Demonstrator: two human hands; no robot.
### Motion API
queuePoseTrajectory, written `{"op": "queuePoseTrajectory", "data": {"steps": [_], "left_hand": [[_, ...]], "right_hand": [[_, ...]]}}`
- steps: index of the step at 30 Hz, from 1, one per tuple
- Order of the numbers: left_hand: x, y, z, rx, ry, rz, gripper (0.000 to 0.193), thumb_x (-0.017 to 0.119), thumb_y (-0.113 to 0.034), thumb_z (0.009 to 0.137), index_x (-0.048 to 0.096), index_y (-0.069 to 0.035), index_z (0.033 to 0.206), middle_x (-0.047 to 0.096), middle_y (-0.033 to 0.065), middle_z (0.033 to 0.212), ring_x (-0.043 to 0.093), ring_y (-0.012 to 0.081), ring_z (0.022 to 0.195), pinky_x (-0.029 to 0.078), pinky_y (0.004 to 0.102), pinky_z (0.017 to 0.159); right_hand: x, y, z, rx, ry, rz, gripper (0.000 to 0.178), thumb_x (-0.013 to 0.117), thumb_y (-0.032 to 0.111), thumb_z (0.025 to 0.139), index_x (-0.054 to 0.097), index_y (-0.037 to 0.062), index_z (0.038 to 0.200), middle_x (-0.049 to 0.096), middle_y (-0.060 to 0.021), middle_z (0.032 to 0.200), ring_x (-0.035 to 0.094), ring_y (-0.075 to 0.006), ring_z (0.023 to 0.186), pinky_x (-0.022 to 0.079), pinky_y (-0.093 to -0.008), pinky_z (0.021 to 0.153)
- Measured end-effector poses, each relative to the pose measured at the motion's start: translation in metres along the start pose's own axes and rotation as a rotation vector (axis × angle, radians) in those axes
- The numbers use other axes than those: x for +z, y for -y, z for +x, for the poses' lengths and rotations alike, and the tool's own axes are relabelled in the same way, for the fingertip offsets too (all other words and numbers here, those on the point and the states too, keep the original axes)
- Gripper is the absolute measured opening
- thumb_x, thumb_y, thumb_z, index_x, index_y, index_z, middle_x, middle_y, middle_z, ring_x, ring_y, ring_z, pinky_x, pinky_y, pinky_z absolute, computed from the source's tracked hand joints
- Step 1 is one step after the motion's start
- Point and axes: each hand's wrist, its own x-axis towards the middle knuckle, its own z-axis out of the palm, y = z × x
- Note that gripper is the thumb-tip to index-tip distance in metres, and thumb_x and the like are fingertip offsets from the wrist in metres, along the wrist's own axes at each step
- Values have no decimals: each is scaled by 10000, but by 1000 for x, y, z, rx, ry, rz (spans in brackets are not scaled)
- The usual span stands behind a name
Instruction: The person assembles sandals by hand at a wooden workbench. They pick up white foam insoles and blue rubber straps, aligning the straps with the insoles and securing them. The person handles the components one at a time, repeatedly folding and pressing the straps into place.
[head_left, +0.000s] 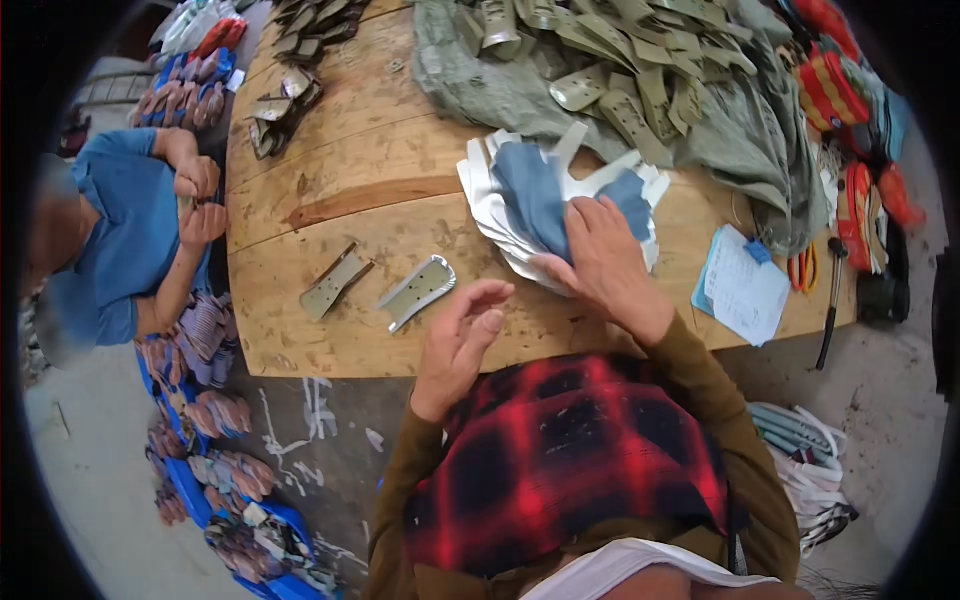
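Observation:
My right hand lies on a blue cloth piece on top of a stack of white cut-out sheets with finger-like prongs. Its thumb is spread away from the fingers, which rest on the cloth. Nearer the table's front edge, my left hand hovers with its fingers half bent and its thumb apart, nothing visible in it. Just left of it sit two curved, olive-coloured shaped plates: one with a shiny rim, the other with dark edges.
Olive plates are heaped on a green sheet at the back of the wooden table. More curved pieces lie back left. A notepad and hammer are right. A co-worker sits left, beside bundled gloves.

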Motion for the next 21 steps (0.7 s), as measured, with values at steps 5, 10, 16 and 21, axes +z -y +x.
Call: {"op": "queuePoseTrajectory", "data": {"steps": [5,10,16,21], "left_hand": [[14,15,9,-7,-166,-194,338,537,-213,1024,552,35,1253,670,119,1139,624,162,1027,478,292,928],[28,2,32,-36,-189,-200,236,572,-146,1003,606,16,1170,690,77,972,632,110,878,501,259,764],[33,-4,65,317,-326,515,228,664,-88,899,640,-19,1115,662,105,1045,618,216,890,495,330,780],[30,5,85,460,-290,766,248,692,-56,824,664,-39,1069,627,115,1140,586,308,966,485,396,830]], "right_hand": [[-16,-4,-1,92,4,234,564,743,343,819,546,-26,1197,564,-205,1195,531,-370,1144,392,-474,1007],[-25,-8,-5,214,-7,372,300,779,189,779,635,30,989,599,-132,1011,554,-313,955,432,-400,839],[-12,2,7,286,-71,319,217,772,167,774,649,59,916,590,-66,906,531,-255,867,371,-383,776],[0,2,6,346,-160,445,181,765,157,775,645,76,884,593,-40,860,529,-240,844,352,-376,777]]}}
